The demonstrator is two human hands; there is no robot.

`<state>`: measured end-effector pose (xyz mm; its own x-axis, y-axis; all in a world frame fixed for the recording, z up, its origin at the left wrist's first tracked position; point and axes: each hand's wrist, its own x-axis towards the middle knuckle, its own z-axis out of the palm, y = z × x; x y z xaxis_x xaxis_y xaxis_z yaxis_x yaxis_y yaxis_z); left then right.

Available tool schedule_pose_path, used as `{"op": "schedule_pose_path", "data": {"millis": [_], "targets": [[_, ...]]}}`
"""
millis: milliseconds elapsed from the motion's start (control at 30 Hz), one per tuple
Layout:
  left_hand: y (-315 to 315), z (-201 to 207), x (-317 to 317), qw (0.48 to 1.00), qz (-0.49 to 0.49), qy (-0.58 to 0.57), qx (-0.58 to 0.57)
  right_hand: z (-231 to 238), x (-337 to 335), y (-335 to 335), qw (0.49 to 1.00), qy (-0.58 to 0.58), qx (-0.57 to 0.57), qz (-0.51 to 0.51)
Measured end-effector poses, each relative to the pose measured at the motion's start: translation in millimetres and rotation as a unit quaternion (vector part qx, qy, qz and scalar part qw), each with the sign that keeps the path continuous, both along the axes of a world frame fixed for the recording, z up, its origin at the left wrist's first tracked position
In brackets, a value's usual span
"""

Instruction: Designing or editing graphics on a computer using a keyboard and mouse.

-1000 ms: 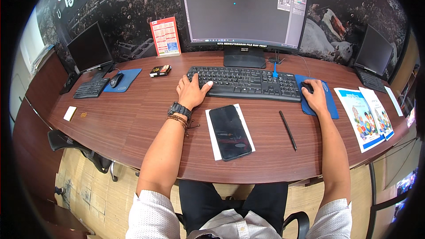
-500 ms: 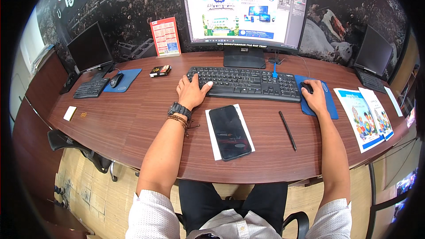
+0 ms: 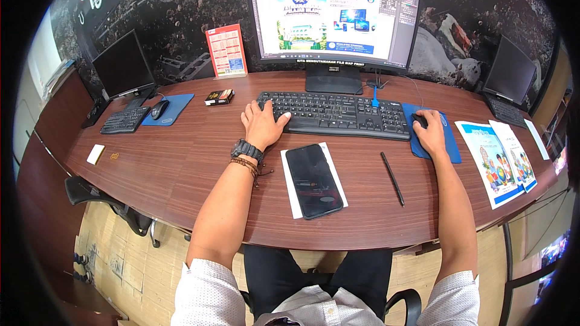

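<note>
My left hand [image 3: 263, 125] rests at the left end of a black keyboard [image 3: 338, 111], fingers spread over its keys and thumb along the front edge. A black watch [image 3: 246, 150] and a brown beaded bracelet circle that wrist. On the right, my right hand [image 3: 432, 134] is wrapped over a black computer mouse [image 3: 419, 120] on a blue mouse pad [image 3: 448, 145]. Behind the keyboard stands a curved monitor [image 3: 333, 21] showing a colourful page layout. Between my forearms lie a dark phone [image 3: 314, 181] on a white sheet and a black stylus-like pen [image 3: 392, 178].
Printed booklets [image 3: 492, 163] lie at the right. A second monitor [image 3: 124, 65], keyboard [image 3: 125, 120] and mouse [image 3: 159, 109] stand left, another monitor [image 3: 511, 71] far right. A small box [image 3: 219, 97] and a red calendar [image 3: 226, 51] sit behind my left hand. A chair [image 3: 109, 199] is lower left.
Almost nothing differs. Both hands stay in place on the keyboard and the mouse; the view has shifted very slightly.
</note>
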<state>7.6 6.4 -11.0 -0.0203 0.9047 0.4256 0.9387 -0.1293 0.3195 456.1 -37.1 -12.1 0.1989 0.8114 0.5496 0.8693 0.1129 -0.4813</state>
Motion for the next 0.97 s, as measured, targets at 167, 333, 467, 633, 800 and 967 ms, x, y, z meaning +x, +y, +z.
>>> {"op": "schedule_pose_path", "data": {"millis": [167,333,467,633,800,967], "targets": [[-8,12,8,1.000,-0.010,0.002,0.024,0,1,-1,1.000,0.008,-0.002,0.001],[-9,16,9,0.999,0.014,-0.017,0.027,0,1,0,1.000,0.003,-0.003,0.002],[-7,16,6,1.000,0.029,0.000,0.006,1,-1,1,1.000,0.006,0.001,0.005],[-8,19,8,1.000,0.024,0.018,-0.007,-1,1,2,1.000,-0.008,0.004,0.005],[-9,21,8,0.999,0.025,0.017,-0.016,-1,2,1,1.000,-0.005,0.007,0.008],[-9,20,8,0.999,0.029,0.019,-0.016,-1,2,1,1.000,-0.012,0.006,0.006]]}}
